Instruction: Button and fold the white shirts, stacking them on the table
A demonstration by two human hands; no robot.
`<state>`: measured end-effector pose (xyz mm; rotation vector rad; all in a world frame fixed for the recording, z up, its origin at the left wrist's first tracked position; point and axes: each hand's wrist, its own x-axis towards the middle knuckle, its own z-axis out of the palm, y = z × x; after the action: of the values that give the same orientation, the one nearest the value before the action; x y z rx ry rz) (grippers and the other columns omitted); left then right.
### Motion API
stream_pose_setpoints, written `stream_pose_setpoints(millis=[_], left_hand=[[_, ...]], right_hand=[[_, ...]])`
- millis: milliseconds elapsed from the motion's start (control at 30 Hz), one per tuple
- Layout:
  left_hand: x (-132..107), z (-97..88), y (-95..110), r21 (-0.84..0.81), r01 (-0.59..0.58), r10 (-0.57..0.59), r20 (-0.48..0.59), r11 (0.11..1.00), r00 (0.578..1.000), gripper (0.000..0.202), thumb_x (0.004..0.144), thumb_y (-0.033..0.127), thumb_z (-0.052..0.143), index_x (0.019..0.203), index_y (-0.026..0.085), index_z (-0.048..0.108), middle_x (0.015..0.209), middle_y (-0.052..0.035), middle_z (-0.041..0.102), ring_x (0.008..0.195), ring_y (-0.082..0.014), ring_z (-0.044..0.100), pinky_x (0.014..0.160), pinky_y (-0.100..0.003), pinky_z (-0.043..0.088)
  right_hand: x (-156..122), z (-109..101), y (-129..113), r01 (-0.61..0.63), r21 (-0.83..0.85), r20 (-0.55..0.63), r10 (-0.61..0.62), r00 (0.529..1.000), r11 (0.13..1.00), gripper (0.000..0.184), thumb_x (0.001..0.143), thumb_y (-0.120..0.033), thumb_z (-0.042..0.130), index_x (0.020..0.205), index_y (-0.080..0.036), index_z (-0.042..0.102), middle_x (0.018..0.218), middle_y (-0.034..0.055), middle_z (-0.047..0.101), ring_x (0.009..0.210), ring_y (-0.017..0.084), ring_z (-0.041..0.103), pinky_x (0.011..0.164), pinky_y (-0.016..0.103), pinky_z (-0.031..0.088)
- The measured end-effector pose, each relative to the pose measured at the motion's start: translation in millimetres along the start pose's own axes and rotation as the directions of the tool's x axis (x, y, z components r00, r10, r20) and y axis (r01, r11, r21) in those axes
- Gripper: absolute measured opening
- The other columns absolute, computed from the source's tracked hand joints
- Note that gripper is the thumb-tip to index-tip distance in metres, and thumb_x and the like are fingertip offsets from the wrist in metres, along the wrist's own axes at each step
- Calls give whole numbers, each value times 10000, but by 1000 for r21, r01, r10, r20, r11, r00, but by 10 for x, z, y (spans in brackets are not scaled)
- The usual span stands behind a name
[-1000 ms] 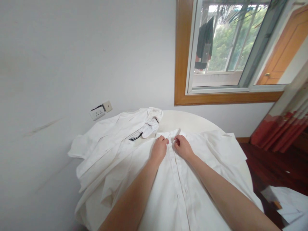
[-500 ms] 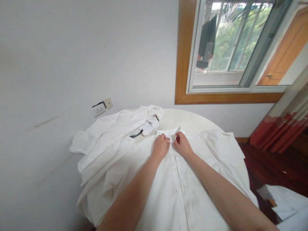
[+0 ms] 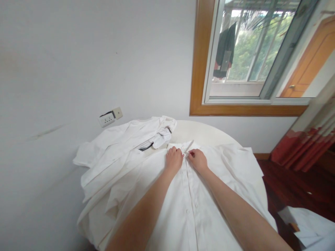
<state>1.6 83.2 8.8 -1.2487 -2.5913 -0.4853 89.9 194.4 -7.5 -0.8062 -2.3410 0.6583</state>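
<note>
A white button-up shirt [image 3: 174,209] lies spread out, its collar away from me and its buttoned front running toward me. My left hand [image 3: 174,159] rests on the left side of the front just below the collar, fingers bent together on the cloth. Close by on the right, my right hand [image 3: 198,160] pinches the edge of the front near the top. The fingertips of both hands almost meet there. Whatever lies between them is too small to make out.
Under the shirt is a round white table [image 3: 206,131]. More white shirts [image 3: 125,136] are heaped on its left side, with a dark strip showing. A wall socket [image 3: 107,119], a window [image 3: 246,62] and a red-and-cream curtain [image 3: 293,139] surround it. White cloth or paper [image 3: 311,223] sits low right.
My right hand has shifted slightly left and its fingers have closed in toward the left hand at the collar. The camera view has moved a little.
</note>
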Motion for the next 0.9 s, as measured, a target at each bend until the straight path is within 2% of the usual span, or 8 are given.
stream_pose_setpoints(millis=[133,233,300,467,633,767,900], left_hand=[[10,27,-3,3,-15,15,-18,1000,1000,140,889,289,515,936,175,579,1054,-96,503,1048,-245,464,839,-364,401],[10,29,14,37,-25,26,-25,999,999,133,885,269,511,949,174,578,1049,-98,505,1042,-243,457,843,-360,394],[6,18,25,57,-32,34,-33,998,999,136,891,247,486,963,181,580,1041,-99,509,1036,-245,456,842,-364,389],[-11,-23,-6,39,-82,85,-85,996,993,156,896,246,462,945,209,606,1017,-96,530,1021,-252,477,832,-364,380],[12,-18,-101,-186,15,-15,0,983,1000,143,885,275,491,872,224,624,849,-25,597,800,-161,557,690,-260,380],[59,18,-157,-364,114,-107,39,925,993,149,850,316,548,820,218,657,718,14,630,674,-124,556,596,-224,341],[79,56,-192,-479,146,-140,50,866,989,175,840,349,566,820,213,675,698,20,649,648,-110,559,584,-211,339]], right_hand=[[45,-8,-40,-6,204,-29,12,1000,979,229,795,-278,486,803,-152,677,755,50,665,661,145,558,646,244,404],[57,12,-78,-6,393,-9,10,1000,920,256,797,-305,454,794,-154,661,709,29,655,630,140,551,625,238,417],[42,54,-90,5,458,20,-15,1000,889,261,795,-319,449,796,-155,652,707,24,653,632,139,552,624,235,421],[3,159,-73,55,363,88,-93,992,930,244,794,-289,437,719,-165,633,651,23,628,620,141,541,604,232,404],[22,155,-44,54,276,87,-81,993,960,231,786,-271,437,737,-164,636,645,25,624,619,145,544,589,232,392],[44,161,4,41,342,84,-74,994,939,231,781,-294,447,749,-167,637,640,16,623,609,144,551,585,231,404],[49,169,25,-11,441,106,-40,994,897,234,771,-329,451,713,-180,621,591,0,597,555,135,534,547,227,399]])
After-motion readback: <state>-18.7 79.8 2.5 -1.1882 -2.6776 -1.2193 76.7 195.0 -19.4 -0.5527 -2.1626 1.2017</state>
